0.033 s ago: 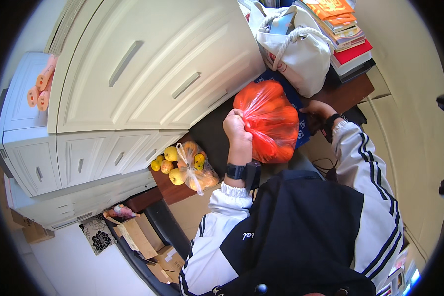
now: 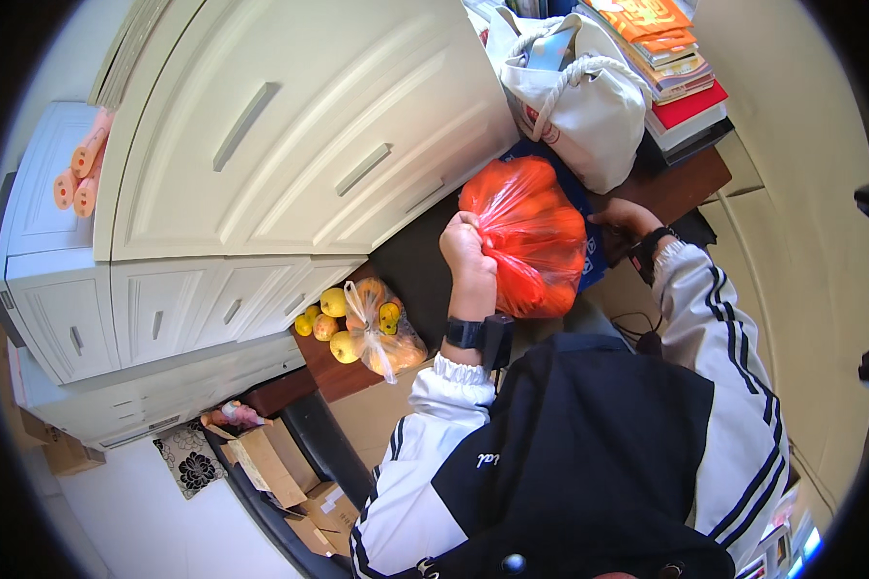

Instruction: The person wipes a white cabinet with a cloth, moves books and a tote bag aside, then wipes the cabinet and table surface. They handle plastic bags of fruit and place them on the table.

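My left hand (image 2: 465,247) is closed round the gathered neck of a red plastic bag (image 2: 536,236). Rounded orange-red shapes show through its thin film; their kind is hard to make out. Behind and to the right of it is a dark blue bag (image 2: 594,261) with white marks, largely covered by the red one. My right hand (image 2: 630,218) is at the blue bag's right edge, its fingers curled there and partly hidden. Both wrists wear black bands.
Left of my left arm, yellow apples (image 2: 333,302) and a tied clear bag of fruit (image 2: 386,333) sit on the tabletop. Beyond the red bag stand a white rope-handled tote (image 2: 589,125) and a stack of books (image 2: 681,82). White cabinets (image 2: 309,125) line the left; cardboard boxes (image 2: 270,463) lie lower left.
Both hands and the red bag have shifted very slightly to the right. My left hand keeps hold of the red bag.
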`<act>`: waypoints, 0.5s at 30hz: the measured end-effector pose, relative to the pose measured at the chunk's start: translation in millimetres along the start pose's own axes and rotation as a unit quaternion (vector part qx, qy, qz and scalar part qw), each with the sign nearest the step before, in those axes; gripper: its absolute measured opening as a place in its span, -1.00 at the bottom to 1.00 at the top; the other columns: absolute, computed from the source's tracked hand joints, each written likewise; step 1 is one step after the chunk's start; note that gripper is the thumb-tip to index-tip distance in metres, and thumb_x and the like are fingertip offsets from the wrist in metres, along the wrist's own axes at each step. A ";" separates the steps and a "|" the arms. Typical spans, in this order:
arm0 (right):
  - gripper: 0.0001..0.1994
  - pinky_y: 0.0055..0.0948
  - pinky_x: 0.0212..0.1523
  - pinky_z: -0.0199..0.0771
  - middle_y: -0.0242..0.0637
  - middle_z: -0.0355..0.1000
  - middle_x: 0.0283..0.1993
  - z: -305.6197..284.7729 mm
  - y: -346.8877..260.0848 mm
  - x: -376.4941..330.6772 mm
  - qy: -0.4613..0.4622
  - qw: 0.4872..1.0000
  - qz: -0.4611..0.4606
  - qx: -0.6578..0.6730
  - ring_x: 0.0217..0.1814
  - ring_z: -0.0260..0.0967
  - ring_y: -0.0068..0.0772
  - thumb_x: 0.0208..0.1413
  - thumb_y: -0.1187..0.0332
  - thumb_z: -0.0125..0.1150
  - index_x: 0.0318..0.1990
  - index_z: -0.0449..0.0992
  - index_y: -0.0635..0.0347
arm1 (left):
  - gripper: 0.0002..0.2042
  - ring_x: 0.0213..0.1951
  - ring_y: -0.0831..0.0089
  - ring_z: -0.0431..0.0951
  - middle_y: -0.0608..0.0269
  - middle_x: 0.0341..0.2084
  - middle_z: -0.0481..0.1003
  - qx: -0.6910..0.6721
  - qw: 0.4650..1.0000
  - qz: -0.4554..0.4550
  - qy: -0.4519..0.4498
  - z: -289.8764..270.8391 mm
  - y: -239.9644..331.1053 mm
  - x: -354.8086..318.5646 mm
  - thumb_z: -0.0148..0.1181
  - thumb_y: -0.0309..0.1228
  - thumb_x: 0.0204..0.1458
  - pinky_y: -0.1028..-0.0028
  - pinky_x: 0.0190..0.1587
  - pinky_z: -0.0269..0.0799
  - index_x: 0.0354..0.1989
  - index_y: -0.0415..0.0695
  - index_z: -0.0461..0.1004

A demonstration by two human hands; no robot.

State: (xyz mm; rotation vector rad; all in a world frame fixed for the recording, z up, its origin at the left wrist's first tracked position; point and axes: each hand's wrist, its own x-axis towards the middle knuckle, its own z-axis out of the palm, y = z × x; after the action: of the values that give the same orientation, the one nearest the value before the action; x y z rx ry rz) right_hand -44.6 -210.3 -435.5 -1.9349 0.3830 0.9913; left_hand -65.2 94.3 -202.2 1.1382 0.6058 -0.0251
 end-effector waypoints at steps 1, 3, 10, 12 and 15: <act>-0.52 -0.21 -0.36 0.37 -0.18 0.50 -0.41 -5.8 2.6 -8.7 0.002 1.000 -0.017 0.000 -0.46 0.35 -0.29 0.07 0.03 0.33 -0.27 0.57 0.43 | -0.77 -0.81 0.49 0.15 0.32 -0.77 0.21 0.000 1.000 0.003 -0.004 6.8 -7.4 3.8 -0.31 -0.70 -0.37 0.47 -0.74 0.09 -0.66 -0.15 0.31; -0.54 -0.26 -0.52 0.30 -0.24 0.42 -0.56 -15.7 4.6 -30.2 0.040 0.996 -0.059 -0.046 -0.59 0.30 -0.33 0.08 0.05 0.31 -0.43 0.55 0.43 | -0.78 -0.82 0.49 0.17 0.32 -0.79 0.21 0.002 1.000 -0.011 0.007 18.0 -23.0 12.7 -0.29 -0.69 -0.27 0.46 -0.76 0.10 -0.67 -0.15 0.32; -0.63 -0.37 -0.60 0.23 -0.36 0.34 -0.63 -45.8 -6.0 -89.8 0.025 0.998 0.003 0.059 -0.65 0.25 -0.46 0.11 0.12 0.29 -0.51 0.52 0.29 | -0.76 -0.80 0.49 0.17 0.35 -0.80 0.18 0.016 0.998 -0.001 0.068 49.8 -72.9 37.6 -0.26 -0.65 -0.12 0.47 -0.74 0.11 -0.69 -0.12 0.33; -0.65 -0.39 -0.59 0.24 -0.37 0.38 -0.60 -49.1 -4.8 -94.6 0.023 0.996 0.007 0.087 -0.64 0.25 -0.49 0.13 0.11 0.29 -0.44 0.53 0.28 | -0.76 -0.74 0.57 0.16 0.40 -0.74 0.21 -0.019 0.996 -0.010 0.086 56.1 -82.9 41.2 -0.26 -0.68 -0.18 0.55 -0.68 -0.01 -0.70 -0.12 0.33; -0.65 -0.43 -0.52 0.29 -0.35 0.43 -0.53 -54.5 -2.5 -98.5 0.008 0.993 0.007 0.117 -0.57 0.30 -0.51 0.13 0.09 0.28 -0.38 0.55 0.28 | -0.77 -0.74 0.57 0.16 0.39 -0.73 0.22 -0.058 0.996 0.041 0.052 58.6 -91.9 53.8 -0.26 -0.67 -0.18 0.54 -0.66 -0.01 -0.72 -0.13 0.32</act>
State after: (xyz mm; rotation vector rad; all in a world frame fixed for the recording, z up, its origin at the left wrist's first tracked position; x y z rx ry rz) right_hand -78.6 -265.8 -343.6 -1.7312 0.5001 0.8984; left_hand -23.6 19.2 -288.2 1.0548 0.6438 0.1381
